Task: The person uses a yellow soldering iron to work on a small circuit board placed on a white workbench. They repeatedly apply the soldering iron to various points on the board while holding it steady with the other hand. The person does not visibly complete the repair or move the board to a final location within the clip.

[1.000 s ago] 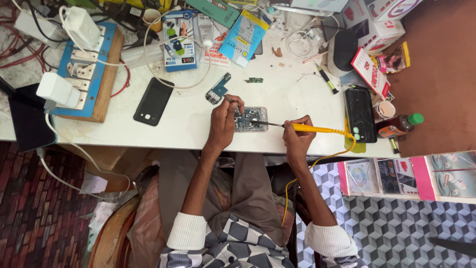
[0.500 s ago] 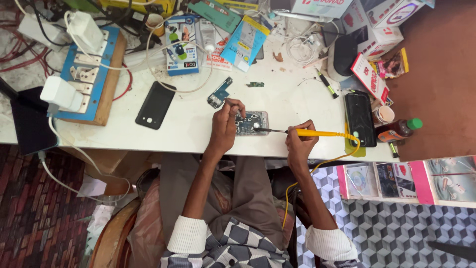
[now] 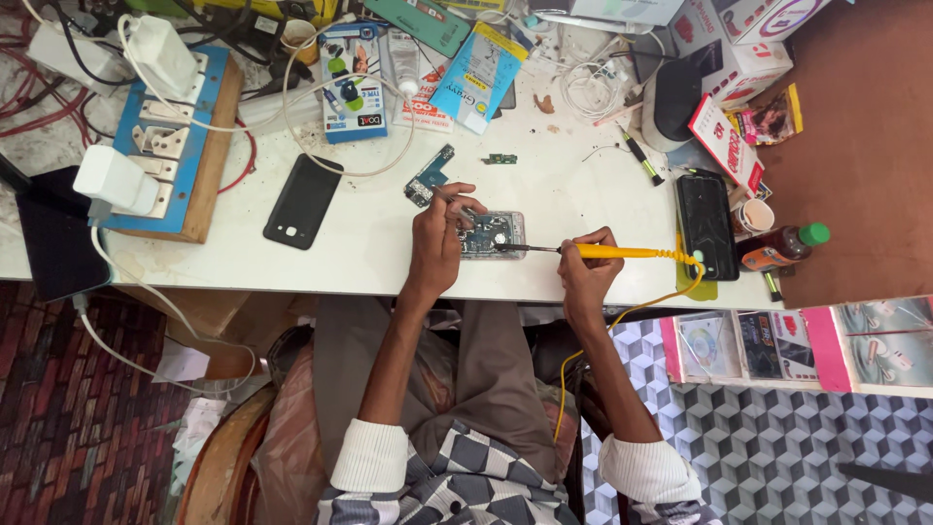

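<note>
An opened phone (image 3: 496,234) with its circuit board showing lies near the front edge of the white table (image 3: 369,258). My left hand (image 3: 437,238) rests on its left end and pinches a thin wire-like piece over the board. My right hand (image 3: 586,269) grips a yellow soldering iron (image 3: 622,253), whose dark tip touches the board from the right. Its yellow cord (image 3: 622,316) loops down off the table edge.
A black phone (image 3: 303,201) lies left of my hands, a small blue circuit board (image 3: 428,178) just behind them. Another black phone (image 3: 707,225), a cup (image 3: 754,215) and a green-capped bottle (image 3: 780,246) sit at right. A blue switchboard (image 3: 175,136) with chargers stands at left; boxes and packets line the back.
The view has shifted slightly. My hands stay on the opened phone, with the soldering iron tip still at the board.
</note>
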